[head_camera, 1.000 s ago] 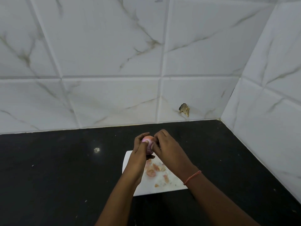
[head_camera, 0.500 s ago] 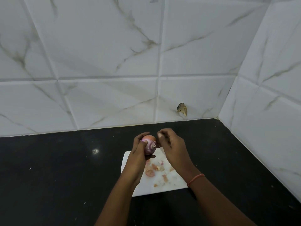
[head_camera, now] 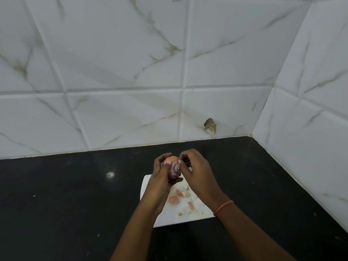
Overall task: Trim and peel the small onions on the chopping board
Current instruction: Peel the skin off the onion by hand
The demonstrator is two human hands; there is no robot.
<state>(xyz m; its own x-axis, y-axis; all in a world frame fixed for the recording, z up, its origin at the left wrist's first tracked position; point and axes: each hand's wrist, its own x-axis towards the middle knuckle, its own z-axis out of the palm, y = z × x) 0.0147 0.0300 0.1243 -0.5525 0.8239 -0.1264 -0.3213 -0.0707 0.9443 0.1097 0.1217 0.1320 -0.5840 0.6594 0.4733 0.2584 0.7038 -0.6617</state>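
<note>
Black counter (head_camera: 56, 204) in tiled corner, chopping board (head_camera: 195, 217) littered with peelings (head_camera: 178, 196); above it left hand (head_camera: 160, 178) grips trimmed, half-peeled onion (head_camera: 174, 169), right hand (head_camera: 197, 172) pinching at skin; other onions unseen.

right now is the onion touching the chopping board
Apart. The head view shows the left hand holding the onion up above the chopping board, with only peel scraps lying on it.
</note>
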